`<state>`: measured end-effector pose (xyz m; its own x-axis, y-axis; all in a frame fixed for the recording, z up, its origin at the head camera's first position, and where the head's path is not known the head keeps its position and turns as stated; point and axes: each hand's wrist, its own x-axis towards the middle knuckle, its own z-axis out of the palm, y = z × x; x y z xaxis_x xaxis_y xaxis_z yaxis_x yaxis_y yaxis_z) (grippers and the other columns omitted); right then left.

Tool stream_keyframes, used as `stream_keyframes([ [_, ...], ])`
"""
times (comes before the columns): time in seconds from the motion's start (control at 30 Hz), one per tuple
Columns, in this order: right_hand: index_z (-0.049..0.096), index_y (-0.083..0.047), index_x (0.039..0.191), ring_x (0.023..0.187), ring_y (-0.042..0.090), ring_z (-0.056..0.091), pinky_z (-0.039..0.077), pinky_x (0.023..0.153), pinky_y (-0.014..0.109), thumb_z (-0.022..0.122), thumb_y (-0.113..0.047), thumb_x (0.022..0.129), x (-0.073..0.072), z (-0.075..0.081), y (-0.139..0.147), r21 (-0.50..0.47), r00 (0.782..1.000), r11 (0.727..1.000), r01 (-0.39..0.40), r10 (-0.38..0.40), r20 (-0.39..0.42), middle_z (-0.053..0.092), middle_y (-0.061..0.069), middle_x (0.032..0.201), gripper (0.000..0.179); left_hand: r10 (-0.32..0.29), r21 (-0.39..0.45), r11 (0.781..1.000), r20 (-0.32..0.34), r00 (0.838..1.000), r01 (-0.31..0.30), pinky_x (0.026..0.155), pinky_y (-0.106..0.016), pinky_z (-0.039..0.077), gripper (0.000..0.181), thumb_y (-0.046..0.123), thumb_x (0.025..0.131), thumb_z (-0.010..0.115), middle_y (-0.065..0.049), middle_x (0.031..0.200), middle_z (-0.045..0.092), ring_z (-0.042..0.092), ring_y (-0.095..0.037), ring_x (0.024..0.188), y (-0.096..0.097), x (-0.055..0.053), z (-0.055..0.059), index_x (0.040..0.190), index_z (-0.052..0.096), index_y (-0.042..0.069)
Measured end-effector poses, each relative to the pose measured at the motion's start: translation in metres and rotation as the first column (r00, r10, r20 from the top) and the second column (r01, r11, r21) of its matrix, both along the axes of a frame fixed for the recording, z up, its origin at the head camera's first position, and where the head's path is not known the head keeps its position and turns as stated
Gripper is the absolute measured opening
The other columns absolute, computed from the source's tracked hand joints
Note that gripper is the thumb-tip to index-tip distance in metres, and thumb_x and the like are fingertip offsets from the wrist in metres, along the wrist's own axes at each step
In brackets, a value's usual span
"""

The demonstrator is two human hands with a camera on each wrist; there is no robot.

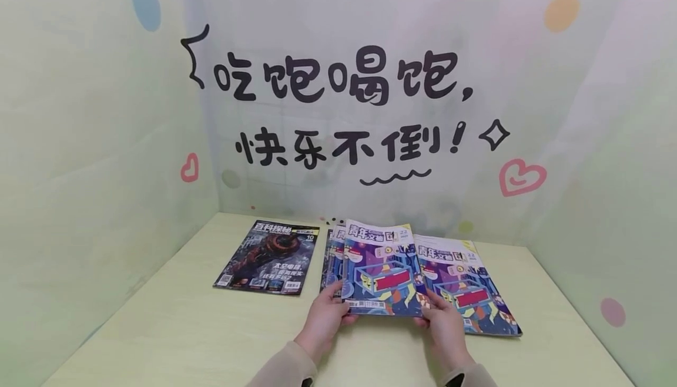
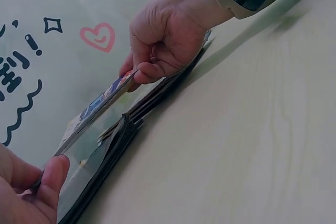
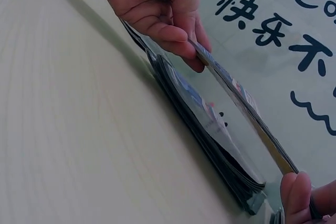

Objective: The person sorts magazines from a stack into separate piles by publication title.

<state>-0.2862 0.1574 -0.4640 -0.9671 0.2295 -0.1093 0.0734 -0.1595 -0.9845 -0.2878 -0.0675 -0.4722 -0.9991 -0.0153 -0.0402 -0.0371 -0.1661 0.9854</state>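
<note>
A magazine [image 1: 383, 272] with a colourful purple-blue cover is held by both hands at its near corners. My left hand [image 1: 324, 321] pinches the left corner, thumb on the cover side. At the right corner my right hand [image 1: 446, 329] pinches it likewise. Both wrist views show the magazine edge-on, raised and apart from the magazines lying below. Other magazines [image 1: 332, 258] peek out behind its left side, mostly hidden. To the right lies another magazine [image 1: 478, 293] with the same cover, partly covered by the held one and my right hand.
A dark magazine [image 1: 267, 258] with a mechanical picture lies flat at the left of the pale wooden table [image 1: 174, 328]. A printed cloth wall [image 1: 317, 199] with black lettering rises at the back, and cloth walls stand at both sides.
</note>
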Motion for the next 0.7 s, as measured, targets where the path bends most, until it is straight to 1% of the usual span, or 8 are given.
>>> stream_keyframes([
  [0.1, 0.032, 0.009, 0.144, 0.061, 0.009, 0.055, 0.054, 0.06, 0.022, 0.043, 0.007, 0.094, 0.0, 0.0, 0.013, -0.006, 1.0, 1.0, -0.001, 0.001, 0.005, 0.04, 0.029, 0.134, 0.051, -0.019, -0.001, 1.0, 0.002, 1.0, 0.019, 0.068, -0.032, 0.057, 0.06, -0.011, 0.09, 0.047, -0.02, 0.105, 0.063, 0.064, -0.017, 0.075, 0.012, -0.001, 0.001, 0.146, 0.027, -0.01],
  [0.23, 0.031, 0.007, 0.146, 0.06, 0.008, 0.054, 0.054, 0.061, 0.022, 0.042, 0.007, 0.095, 0.0, 0.002, 0.03, -0.025, 1.0, 1.0, 0.006, -0.006, 0.011, 0.039, 0.029, 0.134, 0.052, -0.044, 0.01, 0.999, -0.018, 0.999, 0.045, 0.066, -0.032, 0.057, 0.061, -0.011, 0.089, 0.048, -0.019, 0.103, 0.062, 0.062, -0.017, 0.069, 0.029, -0.002, 0.003, 0.146, 0.026, -0.009],
  [0.4, 0.028, 0.004, 0.148, 0.071, 0.006, 0.054, 0.054, 0.066, 0.02, 0.041, 0.008, 0.094, 0.002, 0.005, 0.054, -0.057, 1.0, 0.998, 0.016, -0.014, 0.023, 0.036, 0.022, 0.136, 0.056, -0.08, -0.002, 0.997, -0.037, 0.996, 0.08, 0.061, -0.028, 0.055, 0.061, -0.011, 0.089, 0.049, -0.015, 0.094, 0.06, 0.059, -0.015, 0.063, 0.052, -0.002, 0.009, 0.147, 0.028, -0.007],
  [0.53, 0.025, 0.002, 0.149, 0.077, 0.006, 0.056, 0.054, 0.068, 0.02, 0.04, 0.009, 0.094, 0.005, 0.006, 0.076, -0.059, 0.999, 0.998, 0.028, -0.026, 0.031, 0.041, 0.018, 0.13, 0.057, -0.131, -0.031, 0.991, -0.053, 0.99, 0.13, 0.059, -0.026, 0.053, 0.06, -0.008, 0.092, 0.05, -0.011, 0.091, 0.061, 0.058, -0.014, 0.062, 0.069, -0.002, 0.015, 0.147, 0.028, -0.005],
  [0.6, 0.025, 0.001, 0.149, 0.078, 0.005, 0.057, 0.055, 0.07, 0.021, 0.041, 0.009, 0.094, 0.005, 0.007, 0.085, -0.057, 0.998, 0.997, 0.044, -0.041, 0.041, 0.046, 0.012, 0.123, 0.058, -0.154, -0.044, 0.988, -0.059, 0.986, 0.151, 0.059, -0.026, 0.053, 0.059, -0.006, 0.092, 0.05, -0.01, 0.092, 0.062, 0.058, -0.014, 0.062, 0.077, -0.001, 0.018, 0.147, 0.028, -0.005],
  [0.63, 0.024, 0.001, 0.149, 0.079, 0.005, 0.057, 0.055, 0.07, 0.021, 0.042, 0.008, 0.094, 0.006, 0.008, 0.09, -0.057, 0.998, 0.997, 0.043, -0.041, 0.043, 0.046, 0.011, 0.124, 0.058, -0.165, -0.05, 0.985, -0.057, 0.985, 0.162, 0.06, -0.026, 0.054, 0.059, -0.006, 0.093, 0.051, -0.01, 0.092, 0.06, 0.058, -0.013, 0.062, 0.081, -0.001, 0.019, 0.147, 0.028, -0.005],
  [0.7, 0.023, 0.0, 0.149, 0.079, 0.005, 0.058, 0.055, 0.071, 0.021, 0.042, 0.008, 0.094, 0.006, 0.008, 0.099, -0.062, 0.998, 0.997, 0.048, -0.044, 0.055, 0.049, 0.006, 0.119, 0.059, -0.184, -0.061, 0.982, -0.046, 0.982, 0.181, 0.061, -0.027, 0.055, 0.059, -0.005, 0.093, 0.051, -0.008, 0.094, 0.059, 0.059, -0.013, 0.063, 0.088, -0.002, 0.022, 0.148, 0.028, -0.005],
])
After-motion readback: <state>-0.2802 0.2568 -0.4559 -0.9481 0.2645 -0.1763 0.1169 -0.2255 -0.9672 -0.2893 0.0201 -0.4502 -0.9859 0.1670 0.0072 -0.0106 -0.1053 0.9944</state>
